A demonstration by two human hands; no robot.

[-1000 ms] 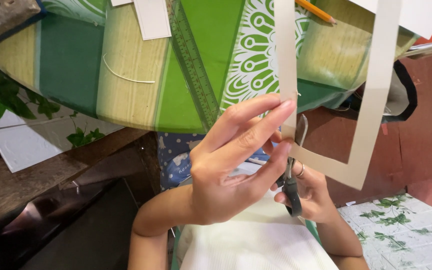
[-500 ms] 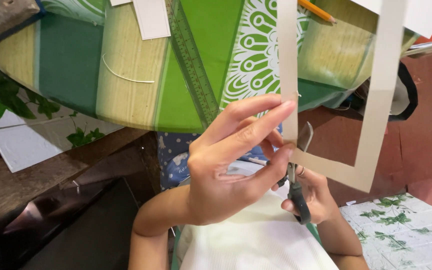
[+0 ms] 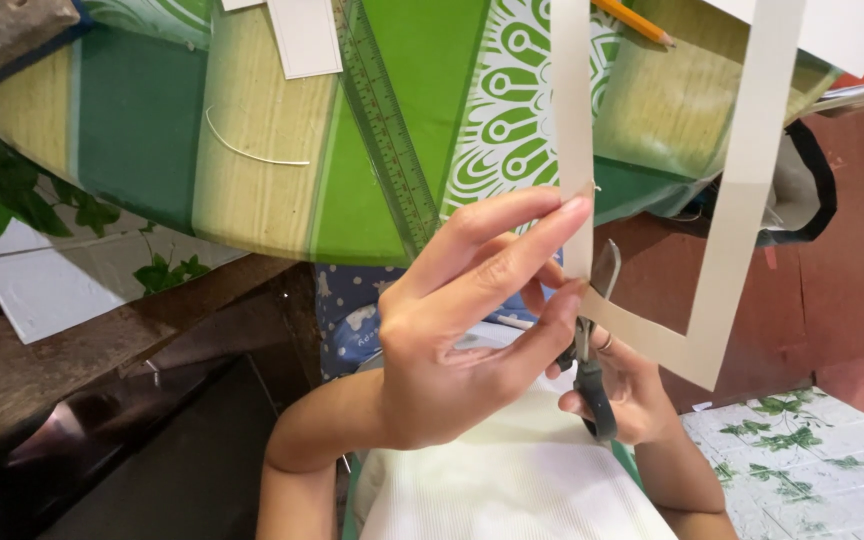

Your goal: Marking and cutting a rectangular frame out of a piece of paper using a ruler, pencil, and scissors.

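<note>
My left hand (image 3: 472, 330) pinches the left strip of a cream paper frame (image 3: 742, 200) between thumb and fingers, holding it up in front of me. Behind and below it, my right hand (image 3: 622, 390) grips dark-handled scissors (image 3: 592, 340). Their blades point upward at the frame's lower left corner, right beside my left fingertips. The frame is a hollow rectangle whose top runs out of view. Much of my right hand is hidden by the left one.
A round table with a green and tan patterned cloth (image 3: 252, 150) lies ahead. On it are a green ruler (image 3: 387, 130), a pencil (image 3: 637, 20), white card pieces (image 3: 302, 35) and a thin white cord (image 3: 252, 150). Leaf-patterned tiles (image 3: 812, 450) cover the floor at right.
The paper frame has shifted slightly right and up while the scissors stay at its lower left corner. My left hand keeps its pinch.
</note>
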